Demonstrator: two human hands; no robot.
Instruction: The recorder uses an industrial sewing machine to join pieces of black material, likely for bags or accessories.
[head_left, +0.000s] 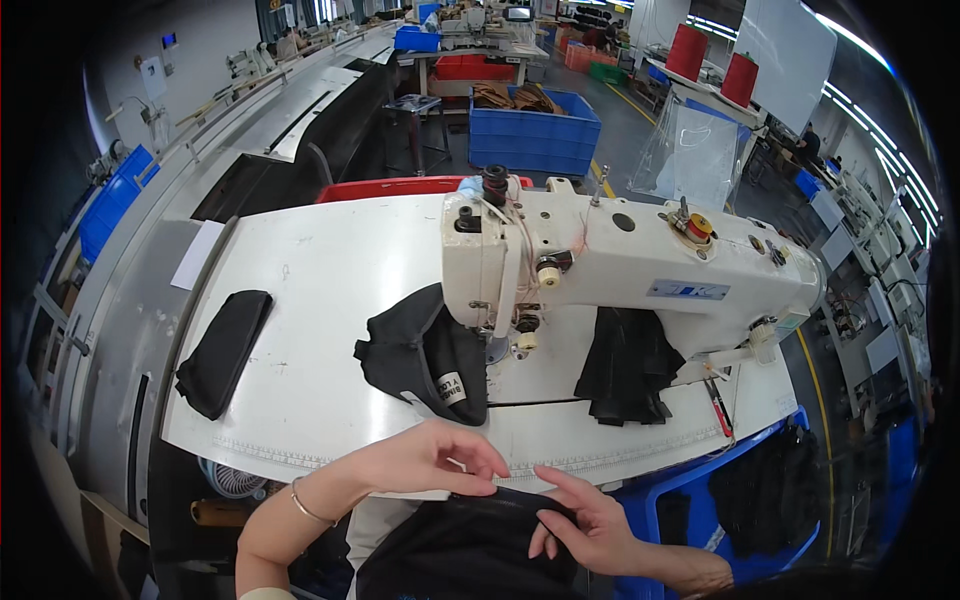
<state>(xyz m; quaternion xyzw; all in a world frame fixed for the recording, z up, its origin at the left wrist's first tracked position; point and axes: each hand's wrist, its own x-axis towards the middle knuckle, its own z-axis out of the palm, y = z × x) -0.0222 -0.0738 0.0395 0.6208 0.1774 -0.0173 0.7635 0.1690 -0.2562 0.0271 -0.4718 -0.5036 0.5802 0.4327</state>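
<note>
A black cloth [440, 550] sits at the lower middle of the frame, just off the near edge of the white counter [340, 235], its upper edge running between the person's two hands. The left grip [440, 462] is at the cloth's upper left corner: thumb and forefinger tips are near each other with a small gap, and I cannot tell whether they pinch the fabric. The right grip [592, 518] is at the cloth's right side, fingers spread, the top one above the cloth's edge and the lower ones curled over its front; how firmly it holds cannot be told. A bracelet [308, 503] circles the left wrist.

Beyond the hands, a white sewing machine [620, 240] stretches from the middle to the right of the frame. A black piece with a white label [395, 345] lies beside its needle end, black strips [622, 365] lie under its arm, and a folded black piece [225, 355] lies at the counter's left. Red-handled snips [719, 408] rest near the right end, above a blue bin [645, 508] at lower right.
</note>
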